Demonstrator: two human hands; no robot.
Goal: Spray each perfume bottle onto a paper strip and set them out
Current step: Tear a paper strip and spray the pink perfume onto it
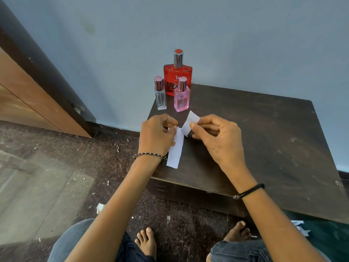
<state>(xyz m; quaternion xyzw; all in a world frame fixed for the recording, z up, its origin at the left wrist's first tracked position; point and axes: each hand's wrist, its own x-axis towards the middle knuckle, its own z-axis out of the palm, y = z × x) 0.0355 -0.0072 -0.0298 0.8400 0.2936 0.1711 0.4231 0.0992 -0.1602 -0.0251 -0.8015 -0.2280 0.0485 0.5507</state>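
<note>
While near table [264,144] edge, strips [175,152] in left hand [156,134], right hand [217,137].

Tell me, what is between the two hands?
White paper, seen in the head view: the left hand holds a long strip and the right hand pinches a shorter piece.

"DCZ" on the pink perfume bottle [181,98]

A dark brown, scuffed wooden desk [264,148] carries three upright bottles. A tall red glass perfume bottle with a silver cap [177,80] stands rearmost. Just in front of it stand a slim clear glass bottle [160,99], to its left, and a pink glass bottle [181,100].
</note>
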